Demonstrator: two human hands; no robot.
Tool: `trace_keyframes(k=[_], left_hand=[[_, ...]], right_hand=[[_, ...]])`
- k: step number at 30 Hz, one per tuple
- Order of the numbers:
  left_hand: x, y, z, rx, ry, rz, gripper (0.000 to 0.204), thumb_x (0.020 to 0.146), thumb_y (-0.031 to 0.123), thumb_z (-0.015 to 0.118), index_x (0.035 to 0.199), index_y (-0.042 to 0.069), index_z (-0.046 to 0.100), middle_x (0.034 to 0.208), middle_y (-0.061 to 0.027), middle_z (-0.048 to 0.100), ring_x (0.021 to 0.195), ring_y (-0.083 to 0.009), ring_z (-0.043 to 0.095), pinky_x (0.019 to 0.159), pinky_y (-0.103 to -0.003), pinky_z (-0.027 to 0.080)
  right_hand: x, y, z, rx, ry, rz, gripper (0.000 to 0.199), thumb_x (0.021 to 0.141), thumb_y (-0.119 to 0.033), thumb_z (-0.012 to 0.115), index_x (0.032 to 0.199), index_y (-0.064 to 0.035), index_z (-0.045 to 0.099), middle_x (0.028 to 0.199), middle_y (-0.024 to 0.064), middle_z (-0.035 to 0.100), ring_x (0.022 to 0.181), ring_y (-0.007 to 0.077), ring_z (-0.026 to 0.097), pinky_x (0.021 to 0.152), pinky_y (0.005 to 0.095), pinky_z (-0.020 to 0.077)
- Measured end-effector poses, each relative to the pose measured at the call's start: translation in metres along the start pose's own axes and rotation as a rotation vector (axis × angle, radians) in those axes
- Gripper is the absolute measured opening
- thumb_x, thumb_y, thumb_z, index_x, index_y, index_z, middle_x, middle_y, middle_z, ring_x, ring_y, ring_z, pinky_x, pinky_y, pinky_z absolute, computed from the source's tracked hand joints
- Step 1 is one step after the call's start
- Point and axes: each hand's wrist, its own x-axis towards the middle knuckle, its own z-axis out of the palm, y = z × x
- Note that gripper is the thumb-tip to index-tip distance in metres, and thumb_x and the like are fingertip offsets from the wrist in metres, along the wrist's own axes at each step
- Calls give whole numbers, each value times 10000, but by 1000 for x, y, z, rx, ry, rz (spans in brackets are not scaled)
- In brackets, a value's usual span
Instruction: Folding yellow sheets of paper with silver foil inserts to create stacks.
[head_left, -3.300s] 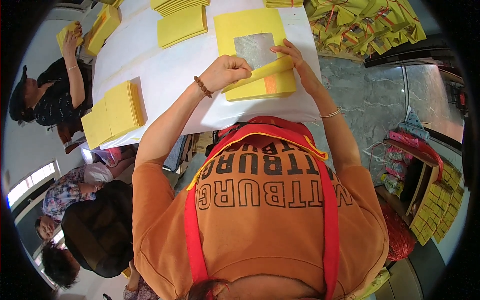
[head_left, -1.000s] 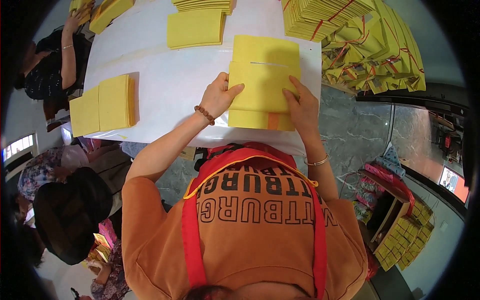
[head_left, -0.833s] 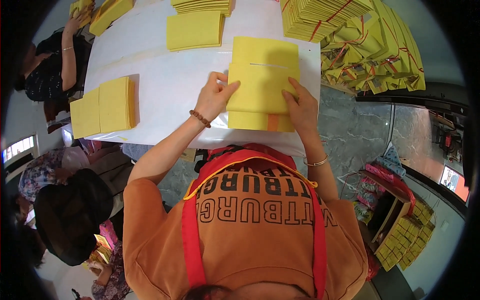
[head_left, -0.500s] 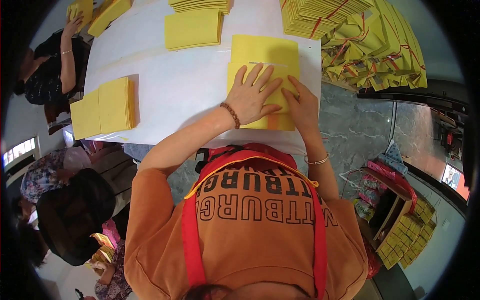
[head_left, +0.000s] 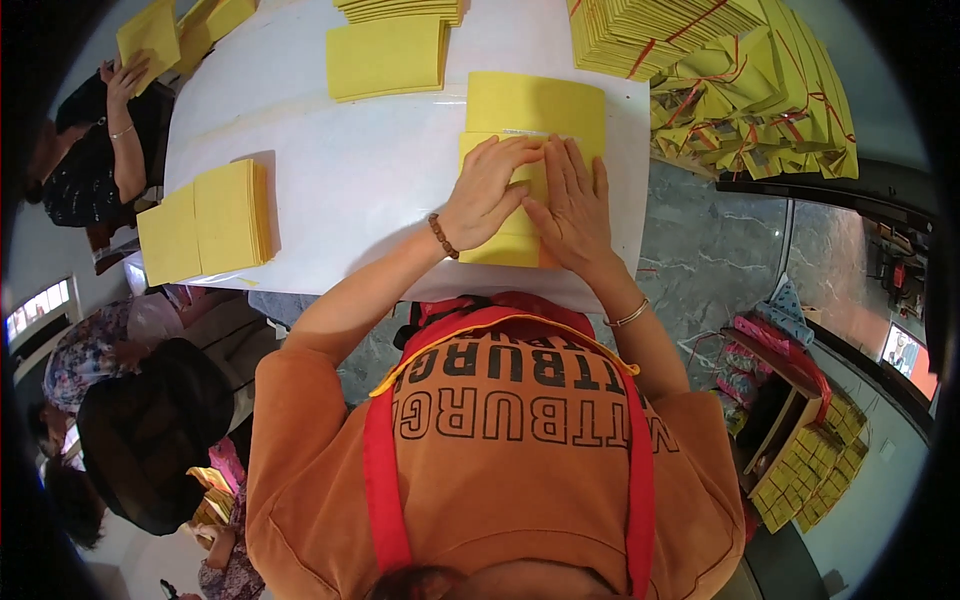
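Note:
A stack of yellow paper sheets (head_left: 535, 105) lies on the white table (head_left: 380, 170) in front of me. My left hand (head_left: 487, 192) and my right hand (head_left: 572, 205) rest side by side, flat and palms down, on the near half of the top sheet. The fingers are spread and point away from me. Neither hand grips anything. A bead bracelet sits on my left wrist and a thin bangle on my right. The far half of the top sheet shows beyond my fingertips.
More yellow stacks lie on the table: one at the far middle (head_left: 385, 55) and one at the left edge (head_left: 205, 220). Bundles of yellow paper tied with red string (head_left: 740, 75) pile up at the right. Another person (head_left: 110, 150) handles sheets at the far left. A box of yellow packs (head_left: 810, 470) stands on the floor.
Earlier my hands held the sheet by its sides. Now both have moved onto its middle and press flat, and the sheet lies squared on the stack.

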Motion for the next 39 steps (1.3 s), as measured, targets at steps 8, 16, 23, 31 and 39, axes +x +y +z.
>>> trace_keyframes(k=[8, 16, 23, 31, 39], left_hand=[[-6, -6, -13, 102, 134, 30, 490, 836, 213, 509, 1278, 20, 423, 1398, -184, 302, 1306, -365, 234, 1064, -469, 181], [-14, 21, -27, 319, -237, 223, 639, 799, 381, 577, 1321, 57, 400, 1346, -174, 385, 1203, -358, 365, 981, -453, 295], [-14, 39, -7, 697, -152, 316, 614, 755, 280, 599, 1286, 19, 434, 1167, -282, 504, 1048, -357, 492, 838, -405, 420], [18, 44, -54, 258, -185, 78, 526, 730, 127, 582, 1240, 32, 498, 959, -189, 632, 750, -306, 619, 674, -353, 494], [29, -101, -144, 681, 238, 118, 577, 726, -21, 537, 1278, 138, 479, 1194, -101, 557, 1076, -248, 531, 877, -358, 427]], right_hand=[[1, -5, 0, -176, -50, -37, 678, 842, -503, 504, 1357, -85, 364, 1419, 145, 306, 1328, 310, 255, 1037, 548, 192], [-1, 1, 0, -165, -96, -14, 670, 840, -441, 515, 1379, -90, 326, 1436, 152, 277, 1346, 307, 218, 1054, 544, 167], [11, 17, -40, 1233, -192, 298, 659, 884, -181, 465, 1441, -78, 129, 1476, 122, 224, 1366, 222, 188, 1094, 367, 178], [6, 43, -58, 1385, 163, 333, 553, 973, -256, 375, 1444, -109, 125, 1416, 114, 334, 1308, 217, 315, 1079, 342, 211], [-13, 35, -42, 1101, 156, 544, 441, 961, -275, 421, 1354, -81, 373, 1306, 106, 460, 1199, 212, 450, 1012, 324, 316]])
